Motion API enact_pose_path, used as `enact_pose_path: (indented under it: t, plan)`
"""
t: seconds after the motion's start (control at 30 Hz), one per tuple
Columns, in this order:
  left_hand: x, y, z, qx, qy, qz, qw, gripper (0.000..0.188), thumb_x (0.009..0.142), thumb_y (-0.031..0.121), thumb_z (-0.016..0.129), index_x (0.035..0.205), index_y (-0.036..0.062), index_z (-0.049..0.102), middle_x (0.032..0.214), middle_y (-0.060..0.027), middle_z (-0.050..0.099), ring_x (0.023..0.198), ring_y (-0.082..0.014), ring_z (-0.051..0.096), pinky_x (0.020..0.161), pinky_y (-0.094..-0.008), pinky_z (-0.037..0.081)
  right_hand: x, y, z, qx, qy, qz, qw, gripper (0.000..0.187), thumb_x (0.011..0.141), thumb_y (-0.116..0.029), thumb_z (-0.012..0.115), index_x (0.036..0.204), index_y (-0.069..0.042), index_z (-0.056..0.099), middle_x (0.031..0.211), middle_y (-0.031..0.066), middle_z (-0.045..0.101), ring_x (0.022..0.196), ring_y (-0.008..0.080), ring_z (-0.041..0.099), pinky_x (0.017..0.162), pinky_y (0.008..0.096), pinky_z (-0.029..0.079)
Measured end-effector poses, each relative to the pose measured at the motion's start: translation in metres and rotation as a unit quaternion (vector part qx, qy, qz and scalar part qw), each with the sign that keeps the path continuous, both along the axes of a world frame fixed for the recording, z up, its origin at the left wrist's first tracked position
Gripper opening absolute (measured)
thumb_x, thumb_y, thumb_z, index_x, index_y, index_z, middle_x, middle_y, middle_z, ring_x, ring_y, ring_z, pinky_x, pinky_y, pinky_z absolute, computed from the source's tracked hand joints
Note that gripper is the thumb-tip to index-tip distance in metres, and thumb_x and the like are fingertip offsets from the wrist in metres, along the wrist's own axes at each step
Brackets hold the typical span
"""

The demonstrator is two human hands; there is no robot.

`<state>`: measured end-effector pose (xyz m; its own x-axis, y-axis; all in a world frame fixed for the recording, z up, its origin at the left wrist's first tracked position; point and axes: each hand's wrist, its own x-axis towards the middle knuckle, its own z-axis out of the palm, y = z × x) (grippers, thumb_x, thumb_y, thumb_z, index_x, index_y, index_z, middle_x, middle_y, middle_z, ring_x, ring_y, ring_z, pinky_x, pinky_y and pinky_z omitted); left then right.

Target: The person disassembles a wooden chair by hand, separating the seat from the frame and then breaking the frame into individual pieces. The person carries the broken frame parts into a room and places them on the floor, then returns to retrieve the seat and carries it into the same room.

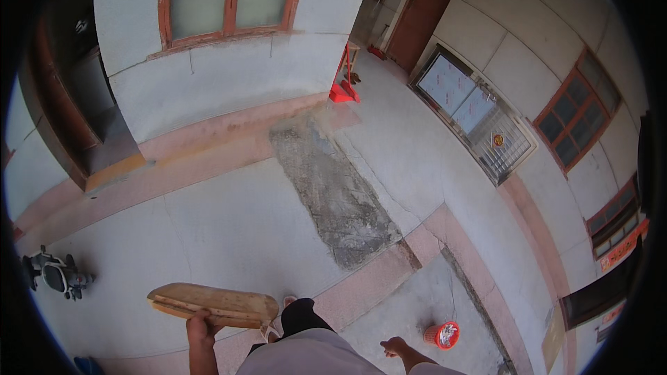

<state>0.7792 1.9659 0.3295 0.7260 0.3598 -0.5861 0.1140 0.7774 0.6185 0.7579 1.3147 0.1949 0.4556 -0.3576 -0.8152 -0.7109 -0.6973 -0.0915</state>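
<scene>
In my left hand [201,328] is a long wooden piece with rounded ends [208,300], shaped like a bench seat. The fingers wrap its near edge, and it is held out level in front of my left side. My right hand [394,346] hangs at the lower right with its fingers curled in, and nothing shows in it. Just right of that hand, a red plastic basket [432,336] stands on the concrete with whitish stuff inside. My feet, in sandals, show partly beyond the wooden piece's right end.
Pink step edges [361,288] cross the concrete courtyard beside a rough dark patch [333,187]. A scooter [59,274] is at far left. Against the house corner stands a red dustpan [344,92]. A metal gate panel [472,107] leans on the right wall. An open doorway [97,111] is at left.
</scene>
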Motion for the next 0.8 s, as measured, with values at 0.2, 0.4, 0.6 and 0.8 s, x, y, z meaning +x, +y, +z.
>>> enact_pose_path:
  t: [0.2, 0.4, 0.6, 0.8]
  plan:
    - [0.135, 0.036, 0.051, -0.019, -0.069, -0.023, 0.997, 0.051, 0.079, 0.011, 0.055, 0.126, -0.0058, 0.05, 0.119, -0.0209, 0.061, 0.107, -0.0384, 0.064, 0.084, -0.0551, 0.059, 0.091, 0.104, -0.053, 0.167, 0.06, 0.186, 0.966, 0.047, 0.09, -0.052, 0.063, 0.111, -0.01, 0.071, 0.102, 0.0138, 0.071, 0.086, 0.022, 0.069, 0.07, 0.0379, 0.06]
    - [0.273, 0.06, 0.137, 0.05, -0.035, -0.072, 0.996, 0.05, 0.087, 0.011, 0.052, 0.134, -0.0024, 0.044, 0.127, -0.0172, 0.057, 0.113, -0.0339, 0.06, 0.093, -0.0537, 0.054, 0.328, 0.217, -0.012, 0.035, 0.043, 0.353, 0.934, 0.056, 0.092, -0.05, 0.056, 0.098, 0.003, 0.07, 0.088, 0.0198, 0.072, 0.082, 0.0326, 0.071, 0.08, 0.0455, 0.056]
    - [0.419, 0.053, 0.187, 0.093, -0.007, -0.089, 0.992, 0.048, 0.087, 0.01, 0.056, 0.132, -0.0022, 0.047, 0.126, -0.0163, 0.058, 0.114, -0.0311, 0.06, 0.093, -0.0485, 0.054, 0.559, 0.295, 0.177, 0.237, -0.413, 0.191, 0.859, 0.038, 0.09, -0.026, 0.067, 0.118, -0.002, 0.064, 0.087, 0.0203, 0.071, 0.084, 0.0325, 0.069, 0.075, 0.0389, 0.054]
    - [0.592, 0.013, 0.212, 0.059, -0.01, -0.166, 0.984, 0.054, 0.085, 0.011, 0.058, 0.135, -0.0017, 0.043, 0.13, -0.0181, 0.056, 0.119, -0.033, 0.057, 0.098, -0.0511, 0.051, 0.718, 0.274, 0.228, 0.24, -0.427, 0.117, 0.864, 0.039, 0.091, -0.027, 0.066, 0.121, -0.002, 0.063, 0.097, 0.021, 0.071, 0.088, 0.0336, 0.069, 0.078, 0.0383, 0.054]
